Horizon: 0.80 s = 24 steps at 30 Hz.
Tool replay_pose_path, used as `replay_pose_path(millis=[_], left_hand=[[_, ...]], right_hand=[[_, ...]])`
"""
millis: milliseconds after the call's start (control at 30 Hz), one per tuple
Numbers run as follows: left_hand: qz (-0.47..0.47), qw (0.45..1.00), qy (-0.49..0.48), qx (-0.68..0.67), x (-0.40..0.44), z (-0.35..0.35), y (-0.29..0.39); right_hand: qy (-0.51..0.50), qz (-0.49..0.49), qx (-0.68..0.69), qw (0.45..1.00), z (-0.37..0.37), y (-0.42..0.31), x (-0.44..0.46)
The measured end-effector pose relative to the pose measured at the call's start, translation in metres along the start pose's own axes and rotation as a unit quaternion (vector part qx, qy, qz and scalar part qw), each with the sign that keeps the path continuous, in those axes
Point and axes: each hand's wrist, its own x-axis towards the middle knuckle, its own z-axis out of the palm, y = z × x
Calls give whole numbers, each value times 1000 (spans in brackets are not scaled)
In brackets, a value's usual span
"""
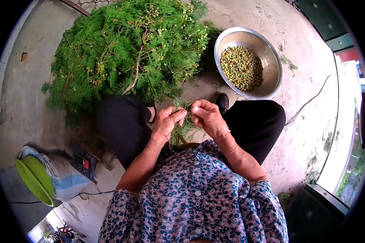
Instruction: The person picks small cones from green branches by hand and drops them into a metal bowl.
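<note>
My left hand [165, 122] is closed, thumb against fingers, on a feathery green evergreen sprig [183, 130] that sticks out above the hand and hangs down between my knees. Close beside it on the right, my right hand [210, 118] is closed in a pinch at the sprig's edge; what lies between its fingertips is too small to make out. In front of my left knee lies a big heap of cut evergreen branches [125, 52], dotted with small pale green cones. A wide metal basin [271, 77] at the front right holds many small yellow-green cones [241, 68].
My black-trousered knees [257, 127] flank both hands. At the lower left, a lime-green plastic basin [34, 180] leans by a grey and blue sack [69, 180]. A thin cable [312, 99] runs over the concrete floor on the right, near a doorway.
</note>
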Motion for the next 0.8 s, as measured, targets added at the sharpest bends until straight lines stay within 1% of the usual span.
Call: replay_pose_path(millis=[33, 100, 133, 167, 233, 267, 333, 367, 433, 467, 500, 533, 567, 600, 633, 667, 700, 767, 800], left_hand=[[-9, 1000, 1, -30, 0, -1, 0], [-12, 999, 1, -39, -3, -3, 2], [-14, 999, -3, -46, -3, -4, 3], [-14, 999, -3, -46, -2, -5, 4], [-25, 996, -28, -86, -1, -6, 4], [-25, 996, -28, -86, -2, -7, 5], [-86, 990, -65, -87, -4, -9, 9], [-87, 990, -66, -85, -4, -10, 9], [-93, 979, -153, -99, -4, -8, 9], [-110, 981, -137, -81, -6, -5, 9], [-109, 980, -143, -81, -9, -4, 11], [-109, 983, -126, -70, -10, -2, 13], [-107, 985, -121, -63, -8, 3, 12], [-114, 984, -122, -56, -8, 1, 8], [-119, 983, -132, -49, -6, -4, 2], [-119, 987, -104, -28, -7, 2, 6], [-114, 991, -67, -20, -9, 9, 9], [-117, 991, -62, 4, -7, 6, 3], [-95, 991, -86, 31, -3, -1, -1]], right_hand=[[-17, -8, 63, 998, -11, -1, 4], [-34, -52, 89, 994, -27, -9, 9], [-7, -56, 104, 993, -27, -14, 9], [-34, -74, 128, 988, -30, -15, 11], [40, -41, 149, 987, -19, -21, 10], [40, -41, 149, 987, -21, -18, 11], [22, -2, 43, 999, -29, -5, 17], [20, 25, -19, 999, -28, 0, 20], [-77, 10, -26, 997, -17, 2, 16], [-126, 37, 2, 991, -18, 3, 17], [-127, 48, -8, 991, -12, 0, 15], [-156, 51, -13, 986, -10, -6, 9], [-163, 16, 28, 986, -23, 12, 18], [-187, -30, -38, 981, -29, 16, 22], [-228, -112, -4, 967, -31, 20, 24], [-170, -148, -102, 969, -29, 20, 23], [-140, -105, -105, 979, -21, 17, 18], [-115, -21, -25, 993, -11, 8, 5], [-120, -10, 20, 993, -14, 19, 9]])
